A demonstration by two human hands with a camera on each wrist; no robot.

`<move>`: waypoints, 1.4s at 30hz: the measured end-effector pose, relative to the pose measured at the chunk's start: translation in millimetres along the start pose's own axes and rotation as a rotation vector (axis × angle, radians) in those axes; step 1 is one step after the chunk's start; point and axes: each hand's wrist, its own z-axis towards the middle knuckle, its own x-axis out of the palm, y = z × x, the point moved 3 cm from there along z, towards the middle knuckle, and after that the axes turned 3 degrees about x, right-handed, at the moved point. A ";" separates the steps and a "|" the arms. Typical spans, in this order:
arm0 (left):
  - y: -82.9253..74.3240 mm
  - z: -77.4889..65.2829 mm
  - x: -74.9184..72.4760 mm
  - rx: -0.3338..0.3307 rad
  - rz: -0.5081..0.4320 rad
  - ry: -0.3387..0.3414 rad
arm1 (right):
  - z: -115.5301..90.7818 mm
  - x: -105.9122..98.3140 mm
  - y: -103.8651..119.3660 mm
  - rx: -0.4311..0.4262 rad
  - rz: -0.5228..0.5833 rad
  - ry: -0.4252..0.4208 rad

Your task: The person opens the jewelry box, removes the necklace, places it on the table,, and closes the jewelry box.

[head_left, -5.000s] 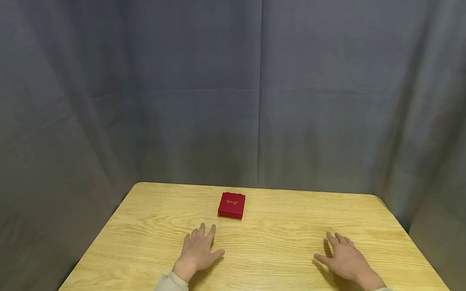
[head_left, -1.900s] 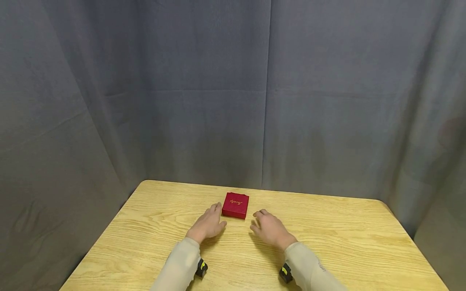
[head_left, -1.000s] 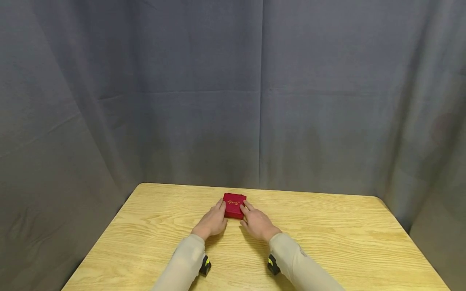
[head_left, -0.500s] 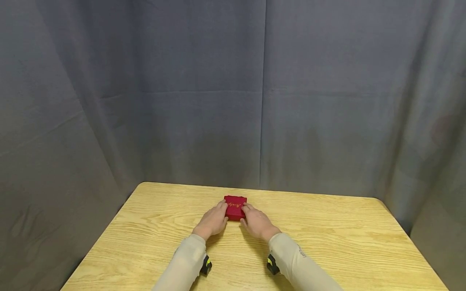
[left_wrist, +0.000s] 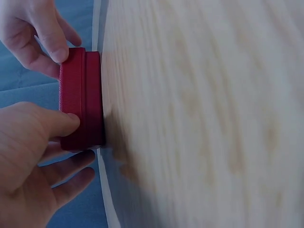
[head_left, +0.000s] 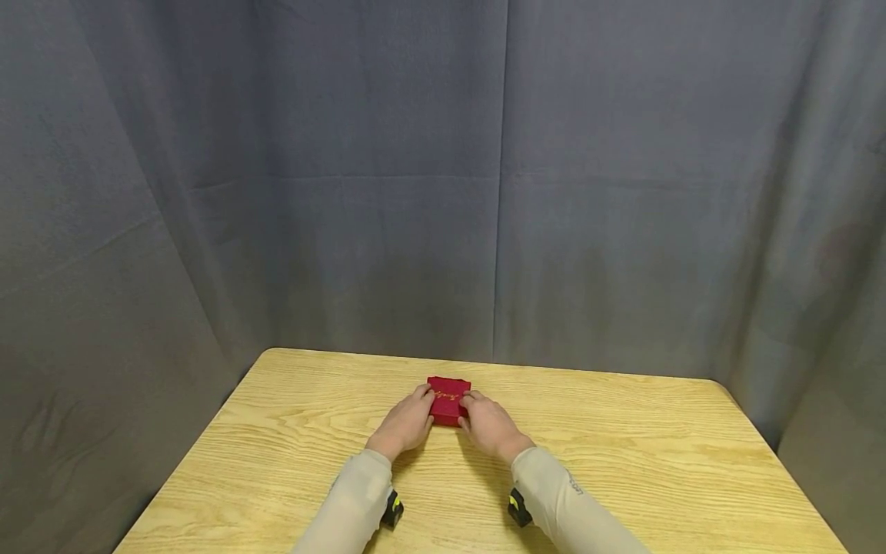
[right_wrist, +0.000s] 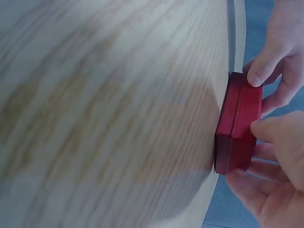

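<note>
A small red jewelry box [head_left: 448, 408], with gold script on its lid, sits on the wooden table between the two hands. Its lid is on, and a seam runs round the side facing me. My left hand [head_left: 407, 422] grips its left side, the thumb [left_wrist: 65, 124] lying on the lid's near face and the fingers curling over the lid and side. On the right side, my right hand [head_left: 490, 425] holds it likewise, with its thumb [right_wrist: 263, 129] on the near face. Both wrist views show the box's base against the tabletop.
The pale wooden table [head_left: 623, 446] has rounded far corners. A grey curtain [head_left: 374, 231] hangs behind it and on both sides. A black device with a yellow mark [head_left: 392, 509] is strapped under the left sleeve, and a similar one [head_left: 519, 508] under the right.
Both hands have come in from apart to either side of the box and taken hold of it. In the last second the box has shifted slightly toward me.
</note>
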 end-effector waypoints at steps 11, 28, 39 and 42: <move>-2.4 -2.8 -1.8 0.005 0.016 -0.001 | -0.3 -2.2 0.0 -0.026 0.013 -0.005; -20.2 -8.6 -1.4 0.029 0.032 0.033 | -12.5 -7.1 -8.6 -0.063 -0.002 0.015; -35.2 -11.8 0.5 0.047 0.083 0.079 | -24.7 -11.1 -15.6 -0.065 -0.003 0.022; -39.1 -12.6 0.2 0.059 0.098 0.085 | -27.4 -12.4 -17.5 -0.070 0.003 0.017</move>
